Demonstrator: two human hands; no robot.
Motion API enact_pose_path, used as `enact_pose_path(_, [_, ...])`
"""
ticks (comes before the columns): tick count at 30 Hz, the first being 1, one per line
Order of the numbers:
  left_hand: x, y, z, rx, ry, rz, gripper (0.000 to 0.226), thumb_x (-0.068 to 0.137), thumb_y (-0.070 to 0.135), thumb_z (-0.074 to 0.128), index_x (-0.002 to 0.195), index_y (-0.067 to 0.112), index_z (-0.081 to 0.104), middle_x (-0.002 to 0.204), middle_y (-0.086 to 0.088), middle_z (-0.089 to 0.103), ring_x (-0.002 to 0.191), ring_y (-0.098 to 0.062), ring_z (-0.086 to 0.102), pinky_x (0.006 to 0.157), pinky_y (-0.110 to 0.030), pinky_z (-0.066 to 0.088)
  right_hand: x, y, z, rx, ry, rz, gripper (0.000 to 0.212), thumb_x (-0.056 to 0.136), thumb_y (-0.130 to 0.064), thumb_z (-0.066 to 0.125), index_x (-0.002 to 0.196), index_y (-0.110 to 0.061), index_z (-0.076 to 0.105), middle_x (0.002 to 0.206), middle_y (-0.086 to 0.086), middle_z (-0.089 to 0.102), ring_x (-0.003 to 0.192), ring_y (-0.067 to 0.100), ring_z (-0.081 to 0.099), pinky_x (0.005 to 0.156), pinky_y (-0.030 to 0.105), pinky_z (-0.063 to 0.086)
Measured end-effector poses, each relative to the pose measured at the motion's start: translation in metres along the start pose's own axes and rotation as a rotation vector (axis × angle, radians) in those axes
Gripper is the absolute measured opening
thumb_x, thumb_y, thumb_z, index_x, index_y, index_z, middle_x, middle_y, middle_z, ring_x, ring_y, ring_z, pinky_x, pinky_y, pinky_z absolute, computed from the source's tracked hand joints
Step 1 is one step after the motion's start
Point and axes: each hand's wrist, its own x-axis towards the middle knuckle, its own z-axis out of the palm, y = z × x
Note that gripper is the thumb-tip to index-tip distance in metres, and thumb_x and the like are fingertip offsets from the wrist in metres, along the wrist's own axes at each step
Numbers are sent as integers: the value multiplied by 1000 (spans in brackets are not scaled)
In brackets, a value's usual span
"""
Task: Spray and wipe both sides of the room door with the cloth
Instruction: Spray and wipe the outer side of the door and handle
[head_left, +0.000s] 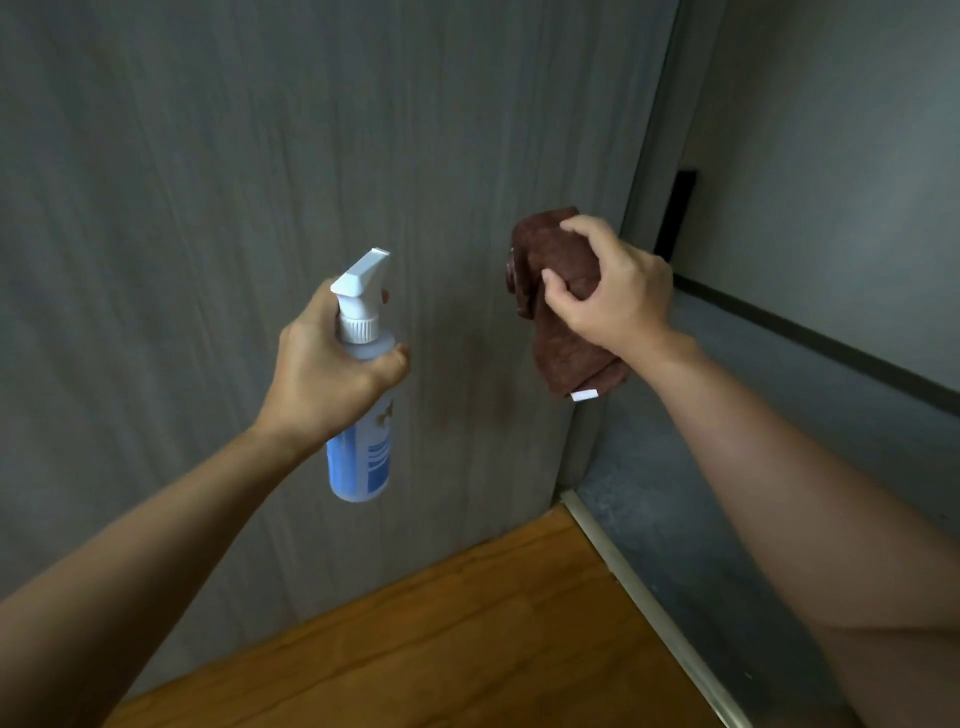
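The grey wood-grain door (208, 208) fills the left and centre of the head view, its free edge on the right. My left hand (332, 374) grips a spray bottle (361, 447) with a white trigger head and a blue label, nozzle aimed at the door. My right hand (613, 291) holds a bunched brown cloth (561, 343) against the door near its right edge. A white tag hangs from the cloth's lower corner. A small round fitting on the door peeks out at the cloth's left side; the rest of it is hidden.
A wooden floor (467, 634) lies below the door. A metal threshold strip (649, 613) runs diagonally to the right of it, with grey flooring (727, 467) beyond. A grey wall (831, 182) with a dark baseboard stands at the right.
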Motion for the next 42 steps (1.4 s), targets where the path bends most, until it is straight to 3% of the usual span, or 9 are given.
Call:
enact_pose_path(6, [-3, -10, 17, 18, -44, 3, 50, 80, 16, 85, 124, 25, 63, 107, 7, 73, 93, -11, 71, 86, -42, 62, -14, 24, -4, -61, -50, -76, 48, 81, -45, 74, 123, -23, 68, 98, -3, 77, 83, 28, 74, 63, 40, 58])
enact_pose_path(9, [-3, -15, 21, 11, -57, 5, 50, 76, 22, 84, 120, 33, 61, 107, 6, 74, 94, -13, 71, 87, -43, 61, -21, 24, -1, -22, -45, -70, 46, 81, -42, 77, 122, -21, 69, 98, -2, 77, 82, 28, 74, 64, 41, 59])
enact_pose_path(12, [-3, -20, 20, 9, -45, 13, 52, 74, 24, 82, 120, 37, 61, 107, 7, 74, 95, -14, 72, 88, -45, 60, -25, 11, 6, 32, -32, -58, 46, 80, -39, 80, 121, -21, 69, 97, -2, 77, 81, 27, 75, 65, 40, 59])
enact_pose_path(17, [1, -25, -1, 28, 5, 21, 49, 71, 22, 77, 118, 28, 67, 101, 10, 74, 88, -11, 72, 83, -41, 59, -22, -26, 24, 120, -47, -119, 47, 78, -38, 81, 121, -21, 71, 99, -3, 78, 81, 25, 75, 67, 38, 60])
enact_pose_path(20, [-1, -23, -24, 40, 49, 36, 54, 68, 19, 75, 122, 23, 68, 101, 7, 74, 90, -15, 73, 84, -40, 59, -18, -54, 36, 197, -30, -193, 46, 81, -40, 77, 122, -19, 72, 109, -1, 78, 88, 24, 77, 73, 39, 61])
enact_pose_path(26, [-9, -29, -88, 97, 141, 14, 56, 69, 10, 74, 123, 24, 66, 94, -1, 72, 84, -25, 70, 79, -44, 57, -1, -134, 63, 354, 66, -282, 44, 84, -39, 76, 120, -13, 74, 110, 3, 77, 87, 24, 77, 77, 36, 59])
enact_pose_path(30, [-15, -33, -129, 111, 220, -20, 57, 71, 6, 75, 117, 37, 64, 89, 2, 72, 80, -21, 71, 76, -45, 59, 10, -188, 74, 446, 83, -305, 46, 85, -37, 77, 120, -8, 74, 107, 6, 77, 85, 25, 76, 75, 36, 61])
enact_pose_path(38, [-37, -41, -206, 163, 407, -75, 42, 71, 1, 78, 105, 24, 68, 80, 3, 72, 70, -16, 70, 64, -34, 60, 14, -270, 87, 522, 104, -333, 49, 85, -35, 79, 121, -2, 72, 109, 11, 77, 86, 26, 77, 77, 29, 58])
enact_pose_path(42, [-49, -53, -243, 173, 530, -124, 42, 69, 4, 80, 104, 26, 69, 83, 6, 74, 73, -17, 71, 65, -38, 60, 8, -295, 93, 539, 76, -341, 50, 85, -35, 78, 121, -2, 72, 109, 11, 76, 87, 26, 76, 77, 29, 57])
